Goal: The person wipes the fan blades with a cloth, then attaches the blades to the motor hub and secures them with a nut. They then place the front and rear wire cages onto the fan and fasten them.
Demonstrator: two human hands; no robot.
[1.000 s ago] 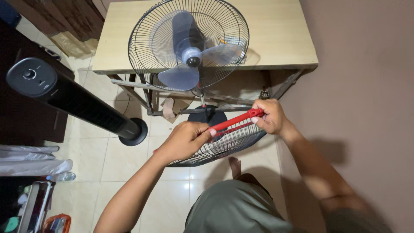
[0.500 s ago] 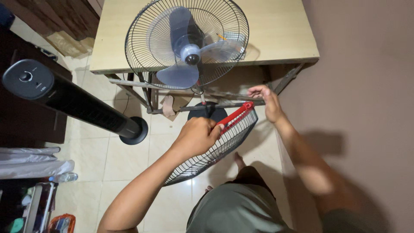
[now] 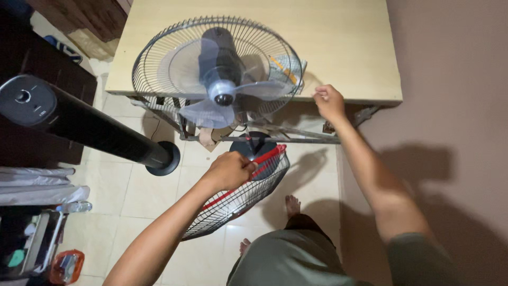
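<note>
**Grille off the fan, held one-handed**

Your left hand (image 3: 230,169) is clamped on the loose wire grille (image 3: 238,198), fingers wrapped over its red rim band (image 3: 267,156). Grille hangs tilted, below and in front of the fan (image 3: 217,79), above the tiled floor (image 3: 153,196), just in front of the fan's round base (image 3: 257,145).

Your right hand (image 3: 328,100) is up at the table (image 3: 338,47) edge, right of the fan, fingers pinched together. Cannot tell if anything small is in them.

Handling, my read: grille looks light but springy, thin wires bend easily. Grip at the rim, not mid-wire. One-hand hold lets it swing, so a second hand on the opposite rim steadies it. Fan blades (image 3: 211,108) are exposed and look like thin plastic; keep the grille off them.

Black tower fan (image 3: 84,124) stands left of the fan, well apart.
</note>
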